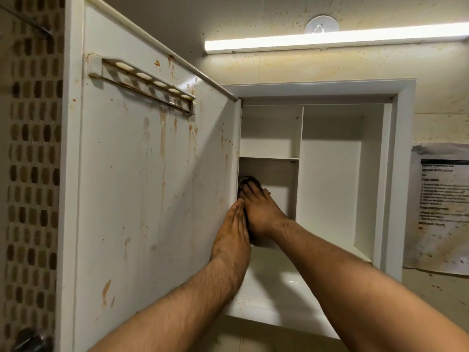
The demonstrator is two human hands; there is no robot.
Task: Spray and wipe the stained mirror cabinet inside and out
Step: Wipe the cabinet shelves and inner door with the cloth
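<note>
1 mirror cabinet (396, 174) fills the middle of the view, its 1 door (152, 186) swung wide open toward 9 o'clock. only the door's inner face shows, so the mirror side cannot be seen. inside, 1 upright divider and 1 short shelf (269, 159) make 3 compartments: 2 stacked on the hinge side and 1 tall one toward 3 o'clock. the inside panels look white and mostly clean.

2 bare hands are up. the left hand (232, 232) lies flat on the door's inner face just beside the hinge edge, fingers straight and pressed together. the right hand (260, 214) reaches into the lower hinge-side compartment, fingers straight and slightly spread, pressing 1 dark cloth (247, 180) against the compartment's wall at 12 o'clock from the wrist. the cloth is half hidden by the fingers and the door edge. no spray bottle is in view.

on the door at 10 o'clock sits 1 rack (142, 82) with 5 round holes. orange-brown drips run down below it, and more spots are scattered over the door, too many to count.

at 12 o'clock glows 1 tube light (330, 39), with 1 round white fitting (321, 24) just above it. at 3 o'clock, 1 crumpled printed paper (441, 207) is on the speckled wall. brown mosaic tiles (30, 148) cover the wall at 9 o'clock.
</note>
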